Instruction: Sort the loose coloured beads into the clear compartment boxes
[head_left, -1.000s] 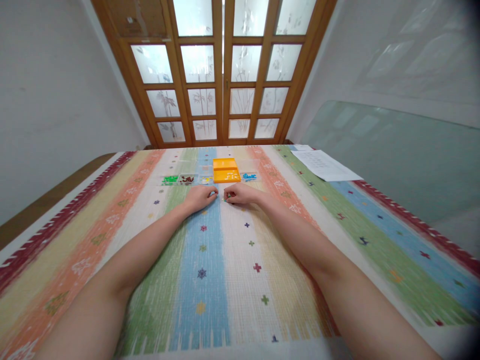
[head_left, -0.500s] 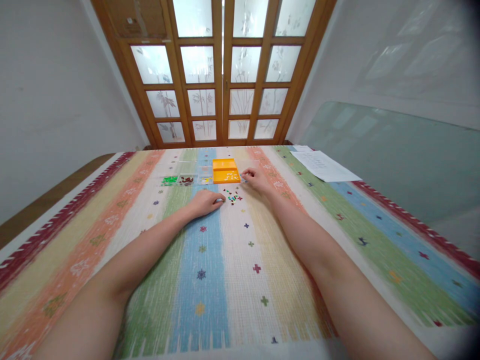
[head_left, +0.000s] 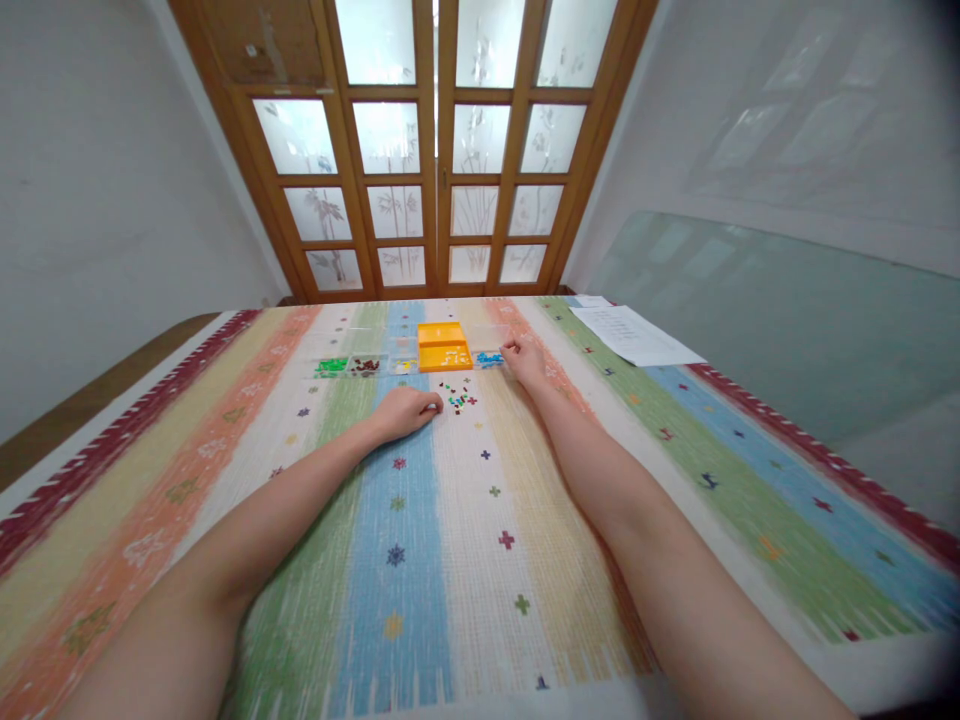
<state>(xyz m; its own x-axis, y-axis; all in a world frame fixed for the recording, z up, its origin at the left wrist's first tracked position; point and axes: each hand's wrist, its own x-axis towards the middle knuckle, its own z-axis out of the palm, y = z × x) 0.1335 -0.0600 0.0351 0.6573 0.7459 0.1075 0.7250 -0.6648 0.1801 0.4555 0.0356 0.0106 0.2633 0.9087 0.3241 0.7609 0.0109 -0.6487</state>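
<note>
Fingers of the right hand are bent inward, thumb and forefinger drawn close; whether their tips meet or pinch a piece cannot be told at this size. On the left hand the fingers are curled, most of them hidden behind the back of the hand, and I cannot tell whether anything sits between thumb and forefinger. Both forearms are cut off at the bottom of the view. Clear walls and lids around the loose pieces are so faint that their outlines are hard to follow, and the shapes of single pieces are too small to read.

Blue pieces lie right at the right fingertips, on their left; touching or just apart is unclear. A scattered mixed pile lies directly on the table, just to the right of the left fingertips. Toward the table's far edge runs a row: green pieces nearest its left edge, then dark brown pieces, yellow and white pieces, and an orange box with its lid raised and white pieces inside.

The left hand rests low, side-on, nearer the table's near edge than the row; the right reaches farther, wrist angled inward, its forearm coming from the near right. Printed paper lies toward the far right corner, its text illegible.
</note>
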